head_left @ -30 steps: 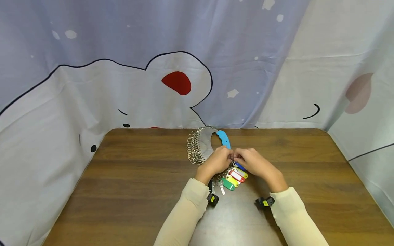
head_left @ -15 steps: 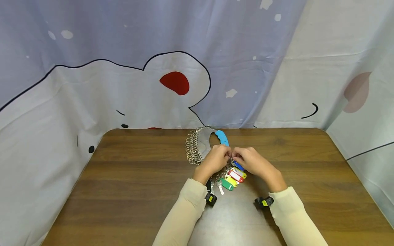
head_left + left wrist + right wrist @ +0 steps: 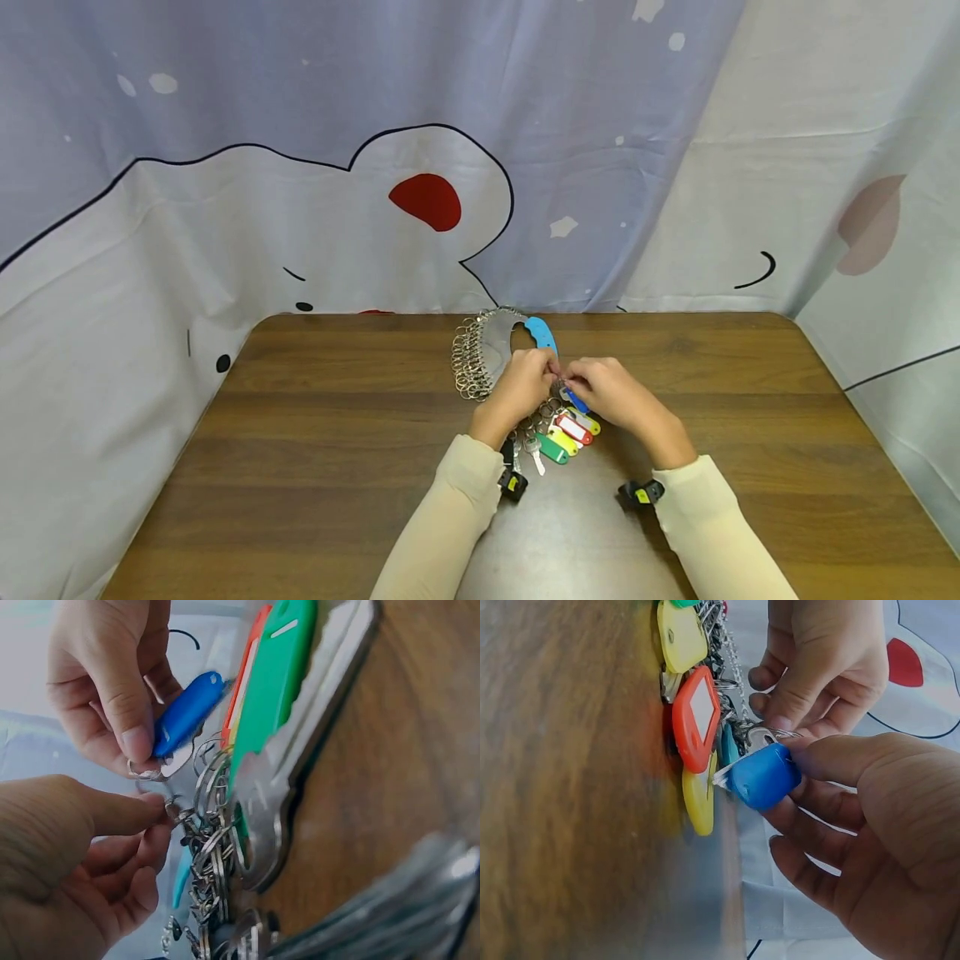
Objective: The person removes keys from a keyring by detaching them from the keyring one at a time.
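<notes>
A grey crescent-shaped metal key holder (image 3: pixel 495 343) lies at the table's far edge, with a light-blue handle (image 3: pixel 542 335) and small rings along its outer rim. My left hand (image 3: pixel 525 385) pinches a small metal ring at the holder's near end, thumb against finger. Close beside it, my right hand (image 3: pixel 609 392) pinches a ring that carries a blue key tag (image 3: pixel 765 776) and a silver key (image 3: pixel 178 759). The fingertips of both hands almost meet, and the exact contact between the rings is partly hidden. Several tagged keys hang from the near rings, including a green tag (image 3: pixel 277 690).
Red (image 3: pixel 574 429) and yellow (image 3: pixel 564 442) tags fan out on the table below the hands, with a bare silver key (image 3: pixel 534 454) near the left wrist. The wooden table (image 3: pixel 322 467) ends at a patterned curtain (image 3: pixel 585 150) behind.
My left hand has shifted slightly away from me, showing more rings beneath it. The blue tag has moved a little lower between the hands. Both hands keep their pinch.
</notes>
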Available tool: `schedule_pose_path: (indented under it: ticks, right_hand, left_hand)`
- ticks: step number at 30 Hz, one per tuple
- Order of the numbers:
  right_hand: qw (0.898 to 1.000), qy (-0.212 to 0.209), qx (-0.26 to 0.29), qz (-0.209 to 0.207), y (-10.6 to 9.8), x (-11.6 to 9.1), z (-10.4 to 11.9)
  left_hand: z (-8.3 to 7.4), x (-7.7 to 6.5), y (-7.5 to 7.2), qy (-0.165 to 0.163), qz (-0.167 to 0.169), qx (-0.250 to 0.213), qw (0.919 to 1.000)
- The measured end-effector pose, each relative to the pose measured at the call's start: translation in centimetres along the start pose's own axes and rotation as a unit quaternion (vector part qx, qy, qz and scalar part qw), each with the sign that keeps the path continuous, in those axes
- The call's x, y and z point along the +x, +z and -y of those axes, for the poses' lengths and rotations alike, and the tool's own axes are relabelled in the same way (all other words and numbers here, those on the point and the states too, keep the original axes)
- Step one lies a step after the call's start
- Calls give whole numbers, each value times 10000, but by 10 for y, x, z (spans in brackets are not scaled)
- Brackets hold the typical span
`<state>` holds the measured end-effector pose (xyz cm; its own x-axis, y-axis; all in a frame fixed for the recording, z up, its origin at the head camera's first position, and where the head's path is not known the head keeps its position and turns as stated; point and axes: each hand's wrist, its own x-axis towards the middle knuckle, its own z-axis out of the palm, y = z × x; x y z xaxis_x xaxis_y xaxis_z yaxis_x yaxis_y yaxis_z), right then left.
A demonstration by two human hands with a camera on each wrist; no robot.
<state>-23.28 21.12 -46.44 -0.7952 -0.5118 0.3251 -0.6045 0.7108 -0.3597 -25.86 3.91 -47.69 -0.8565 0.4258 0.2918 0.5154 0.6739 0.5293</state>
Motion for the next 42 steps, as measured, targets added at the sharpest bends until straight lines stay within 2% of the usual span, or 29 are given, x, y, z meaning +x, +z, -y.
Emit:
schedule_pose_path:
  ticks: [4, 7, 11, 15, 18, 24, 26, 29, 35, 39, 42]
  right_hand:
    - [9999, -97, -7, -126, 0, 1, 0]
    - [9997, -155, -3, -207, 0, 1, 0]
    - [9995, -177, 16, -248, 0, 2, 0]
    - [9994, -166, 58, -287, 0, 2, 0]
    - [9992, -192, 72, -342, 2, 1, -1]
    - [9988, -242, 118, -410, 2, 1, -1]
    - [9987, -268, 140, -401, 2, 1, -1]
    - [9987, -289, 200, -380, 2, 1, 0]
    - [9983, -373, 318, -319, -1, 0, 0]
    - [9980, -428, 352, -289, -1, 0, -1]
    - [9980, -424, 339, -312, 0, 0, -2]
  left_hand:
    - [0, 0, -2, -157, -166, 13, 9997]
    - [0, 0, -4, -441, -104, -169, 9988]
    - [1, 0, -7, -923, 37, -580, 9940]
    - [2, 0, -11, -1201, 243, -1211, 9851]
    - [3, 0, -13, -1409, 437, -1830, 9720]
    - [4, -1, -16, -1788, 611, -3025, 9342]
    - [3, -2, -17, -1866, 613, -3285, 9239]
    - [3, -2, -16, -1978, 598, -3473, 9147]
    - [3, -1, -13, -2248, 546, -3510, 9073]
    - [4, 0, -11, -2284, 568, -3480, 9075]
    - [3, 0, -12, -2191, 609, -3436, 9112]
